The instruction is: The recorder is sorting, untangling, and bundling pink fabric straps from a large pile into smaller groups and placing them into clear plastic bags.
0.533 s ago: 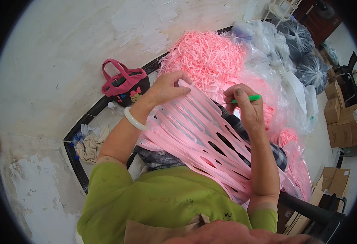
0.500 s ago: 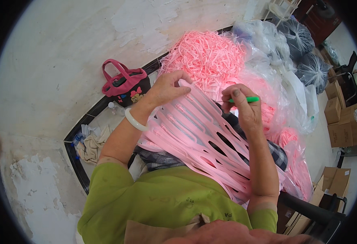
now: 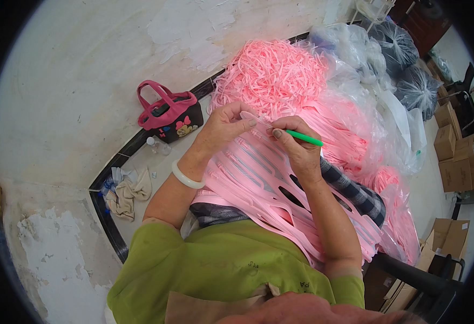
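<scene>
A pink rubbery sheet (image 3: 242, 186) with long slots and thin strips is draped over my lap. My left hand (image 3: 221, 129), with a white bangle (image 3: 186, 175) on its wrist, pinches the sheet's far upper edge between thumb and fingers. Close beside it, my right hand (image 3: 302, 154) grips a thin tool with a green handle (image 3: 305, 139). Its working tip is hidden at the sheet's edge by my fingers. Plaid cloth (image 3: 350, 183) shows under the sheet.
Beyond my hands rises a heap of pink strips (image 3: 272, 75). Clear plastic bags (image 3: 350, 54) and dark bags (image 3: 416, 89) lie to its right. A pink-handled bag (image 3: 175, 116) and a plastic bottle (image 3: 158, 146) stand by the wall; cardboard boxes (image 3: 458, 173) are at far right.
My right hand has moved left and slightly down, bringing the green-handled tool to the sheet's edge beside my left hand. The left hand still pinches the sheet.
</scene>
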`<state>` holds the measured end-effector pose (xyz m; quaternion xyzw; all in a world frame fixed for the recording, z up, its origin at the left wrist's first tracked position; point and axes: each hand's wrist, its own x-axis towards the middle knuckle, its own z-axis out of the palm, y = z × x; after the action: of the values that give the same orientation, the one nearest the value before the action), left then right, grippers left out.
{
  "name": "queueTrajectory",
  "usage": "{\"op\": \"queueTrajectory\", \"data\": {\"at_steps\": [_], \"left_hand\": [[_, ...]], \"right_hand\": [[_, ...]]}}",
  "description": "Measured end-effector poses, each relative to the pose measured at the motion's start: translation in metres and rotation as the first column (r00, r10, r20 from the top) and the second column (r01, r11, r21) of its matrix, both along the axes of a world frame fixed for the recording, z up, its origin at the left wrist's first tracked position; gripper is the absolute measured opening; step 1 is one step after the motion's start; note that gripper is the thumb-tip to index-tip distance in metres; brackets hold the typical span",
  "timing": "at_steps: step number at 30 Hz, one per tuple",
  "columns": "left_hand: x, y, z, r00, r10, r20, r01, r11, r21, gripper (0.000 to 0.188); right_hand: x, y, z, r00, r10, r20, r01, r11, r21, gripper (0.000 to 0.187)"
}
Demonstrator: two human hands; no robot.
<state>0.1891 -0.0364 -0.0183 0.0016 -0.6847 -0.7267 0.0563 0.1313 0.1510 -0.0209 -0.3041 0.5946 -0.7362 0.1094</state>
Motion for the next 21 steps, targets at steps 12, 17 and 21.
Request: {"op": "queueTrajectory", "data": {"at_steps": [12, 17, 21], "left_hand": [[0.008, 0.007, -0.003, 0.999, 0.031, -0.016, -0.029, 0.990, 0.136, 0.011], [0.010, 0.009, -0.004, 0.996, 0.071, -0.062, -0.065, 0.994, 0.090, 0.010], [0.013, 0.014, -0.001, 0.979, 0.120, -0.164, -0.127, 0.992, -0.028, 0.011]], "right_hand": [[0.009, -0.015, -0.002, 0.987, 0.005, 0.161, 0.015, 0.992, -0.123, 0.011], [0.009, -0.014, -0.008, 0.998, -0.044, 0.040, 0.047, 0.997, -0.064, 0.008], [0.006, -0.017, -0.002, 0.934, -0.166, -0.317, 0.162, 0.986, -0.039, 0.007]]}}
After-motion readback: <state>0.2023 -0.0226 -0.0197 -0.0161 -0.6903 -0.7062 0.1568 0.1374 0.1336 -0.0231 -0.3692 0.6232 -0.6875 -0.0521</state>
